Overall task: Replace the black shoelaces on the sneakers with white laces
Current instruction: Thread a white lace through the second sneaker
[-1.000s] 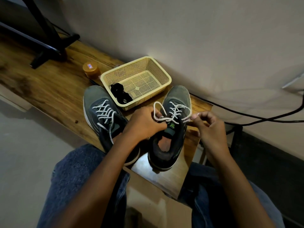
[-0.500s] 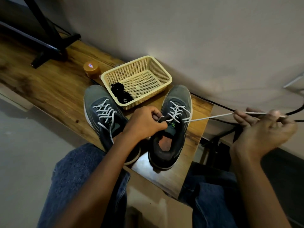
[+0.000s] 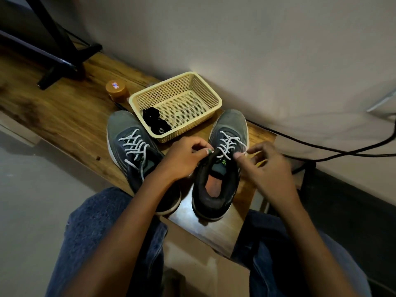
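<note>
Two sneakers [image 3: 222,159] point toes toward the wall; both hands, left [image 3: 184,159] and right [image 3: 265,166], pinch white lace [image 3: 230,144] ends.

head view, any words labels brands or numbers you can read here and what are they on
Nothing can be read.
Orange jar: a red, white and blue label on its lid, too blurred to read.
Right sneaker: a green mark on the tongue, too small to read.
Black laces in the basket: a pale speck, unreadable.
</note>
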A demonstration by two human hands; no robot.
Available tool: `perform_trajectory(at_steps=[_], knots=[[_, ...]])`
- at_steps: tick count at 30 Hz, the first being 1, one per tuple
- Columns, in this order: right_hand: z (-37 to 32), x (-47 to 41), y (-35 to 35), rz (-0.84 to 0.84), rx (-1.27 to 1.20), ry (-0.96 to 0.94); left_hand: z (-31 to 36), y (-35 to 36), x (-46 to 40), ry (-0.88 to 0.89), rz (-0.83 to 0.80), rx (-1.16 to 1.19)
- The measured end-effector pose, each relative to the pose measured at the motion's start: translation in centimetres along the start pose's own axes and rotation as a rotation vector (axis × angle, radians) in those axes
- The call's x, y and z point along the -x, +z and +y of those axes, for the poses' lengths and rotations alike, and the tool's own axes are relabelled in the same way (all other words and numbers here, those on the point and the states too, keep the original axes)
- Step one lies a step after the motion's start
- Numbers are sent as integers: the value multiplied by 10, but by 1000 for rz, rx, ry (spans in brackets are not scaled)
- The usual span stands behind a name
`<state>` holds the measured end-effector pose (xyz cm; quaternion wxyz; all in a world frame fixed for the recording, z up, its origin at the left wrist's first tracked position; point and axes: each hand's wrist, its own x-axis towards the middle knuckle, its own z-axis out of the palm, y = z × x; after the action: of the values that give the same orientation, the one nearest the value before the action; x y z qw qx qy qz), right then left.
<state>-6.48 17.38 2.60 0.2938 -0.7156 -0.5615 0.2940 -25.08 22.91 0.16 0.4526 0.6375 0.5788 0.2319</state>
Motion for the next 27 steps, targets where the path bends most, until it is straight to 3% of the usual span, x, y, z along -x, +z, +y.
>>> perform_trajectory(at_steps=[3, 7, 11, 14, 17, 22, 27], knots=[[0, 1, 15, -59, 110, -29, -1, -1, 0, 29, 3, -24], [2, -1, 21, -24, -14, 34, 4, -5, 6, 81, 59, -193], [3, -2, 18, -29, -58, 69, 12, -21, 12, 142, 407, -546], [3, -3, 17, -29, -65, 77, 8, -30, 13, 43, 595, -637], [3, -3, 18, -28, -57, 75, 7, -28, 14, 9, 534, -675], [4, -4, 17, -28, -62, 71, 8, -20, 13, 241, 212, -603], [4, -4, 17, -46, -69, 77, 11, -14, 13, 252, 248, -659]])
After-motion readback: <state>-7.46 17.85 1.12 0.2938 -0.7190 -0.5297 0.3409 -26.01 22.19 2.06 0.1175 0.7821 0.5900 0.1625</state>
